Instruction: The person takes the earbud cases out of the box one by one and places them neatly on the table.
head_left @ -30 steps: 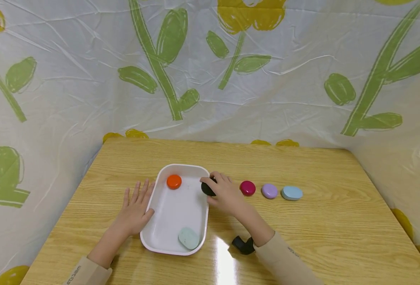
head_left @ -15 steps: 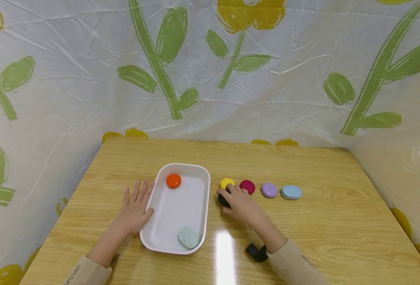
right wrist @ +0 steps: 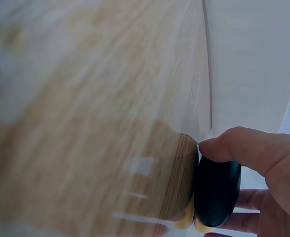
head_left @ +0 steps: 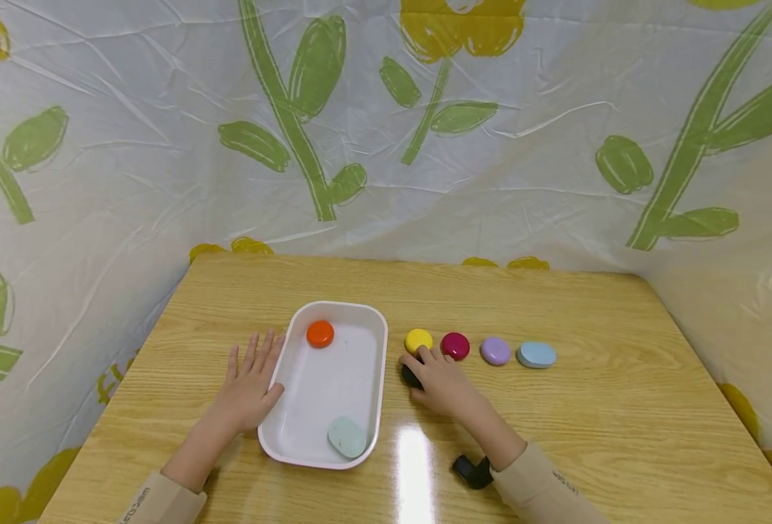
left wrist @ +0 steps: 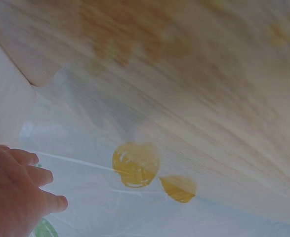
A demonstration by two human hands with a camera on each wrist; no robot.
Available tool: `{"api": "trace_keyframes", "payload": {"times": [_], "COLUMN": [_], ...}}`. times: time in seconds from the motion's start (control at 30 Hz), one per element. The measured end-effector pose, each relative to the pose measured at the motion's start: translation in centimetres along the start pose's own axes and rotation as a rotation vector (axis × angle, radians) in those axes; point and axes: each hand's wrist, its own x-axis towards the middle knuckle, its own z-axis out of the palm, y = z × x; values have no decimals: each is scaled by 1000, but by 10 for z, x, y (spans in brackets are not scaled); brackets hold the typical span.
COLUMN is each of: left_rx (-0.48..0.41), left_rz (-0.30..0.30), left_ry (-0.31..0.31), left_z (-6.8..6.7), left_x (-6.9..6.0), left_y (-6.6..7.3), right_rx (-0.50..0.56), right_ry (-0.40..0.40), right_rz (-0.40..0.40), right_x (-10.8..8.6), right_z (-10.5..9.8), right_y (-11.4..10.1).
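Observation:
My right hand (head_left: 443, 382) holds a smooth black pebble-like piece (head_left: 410, 376) between thumb and fingers. In the right wrist view this black rounded piece (right wrist: 217, 192) meets the wooden surface, with my thumb over one end and fingers behind it. Just beyond it sits a round yellow piece (head_left: 418, 340), and a magenta one (head_left: 455, 346) lies past my fingertips. My left hand (head_left: 247, 389) rests flat with fingers spread along the left side of a white tray (head_left: 383, 386), thumb at its rim. Inside the tray are a round orange piece (head_left: 320, 334) and a pale green oval one (head_left: 348, 437).
A lavender round piece (head_left: 495, 351) and a light blue oval piece (head_left: 537, 354) continue the row rightward on the wooden table (head_left: 595, 422). A black wrist-camera part (head_left: 472, 471) sits by my right sleeve. Flower-printed sheeting (head_left: 523, 189) hangs behind the table.
My right hand has moved from over the tray's right rim down to the table at the right, carrying the black piece. The yellow piece has come into sight. My left hand stays put.

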Motion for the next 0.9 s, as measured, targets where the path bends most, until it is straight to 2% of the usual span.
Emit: {"api": "trace_keyframes", "payload": {"times": [0.33,0.43,0.6,0.67,0.9], "left_rx": [8,4,-2,-3,-8], "left_rz": [-4,-12,-18,-19,-19], "left_ry": [3,-5,-10,-10,-7], "left_z": [0,0,-1,-1,-1], "left_x": [0,0,1,1,1], "left_y": [1,2,2,2,3], "right_rx": [1,1,13,11,-51], "right_ry": [32,100,213,199,50], "right_rz": [5,-9,-109,-149,-232], "right_x": [-1,2,8,11,22], "right_z": [-8,-18,-38,-43,-41], "right_y": [-1,-6,-28,-39,-76]}}
